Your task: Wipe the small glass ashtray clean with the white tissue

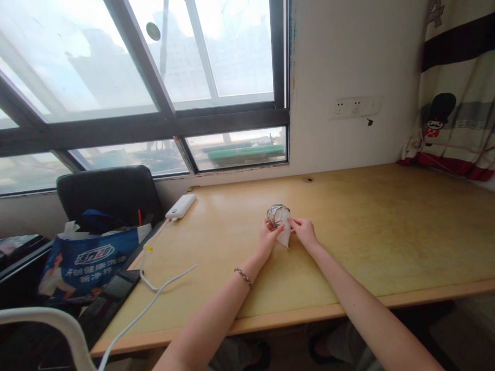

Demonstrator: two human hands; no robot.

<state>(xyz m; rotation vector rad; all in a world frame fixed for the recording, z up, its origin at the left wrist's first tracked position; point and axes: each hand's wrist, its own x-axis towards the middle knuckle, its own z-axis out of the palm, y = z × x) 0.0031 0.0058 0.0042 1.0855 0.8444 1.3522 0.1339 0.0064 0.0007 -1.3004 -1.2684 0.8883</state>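
Just above the wooden table [386, 226], both hands meet at a small round coil [273, 211], silvery and dark like looped wire; its exact kind is unclear. A thin white piece [285, 236], like paper or cloth, hangs down from it to a point. My left hand [267, 238] is closed around the coil's lower left side, thumb against the white piece. On the other side, my right hand [303, 231] pinches the white piece's right edge between thumb and fingers. A braided bracelet circles my left wrist.
A white power bank [181, 206] with a white cable [158, 291] lies at the table's left. Beyond that edge are a black chair [110, 193] and a blue bag [88, 263]. Wall sockets [348, 107] and a curtain [456, 103] are behind, right.
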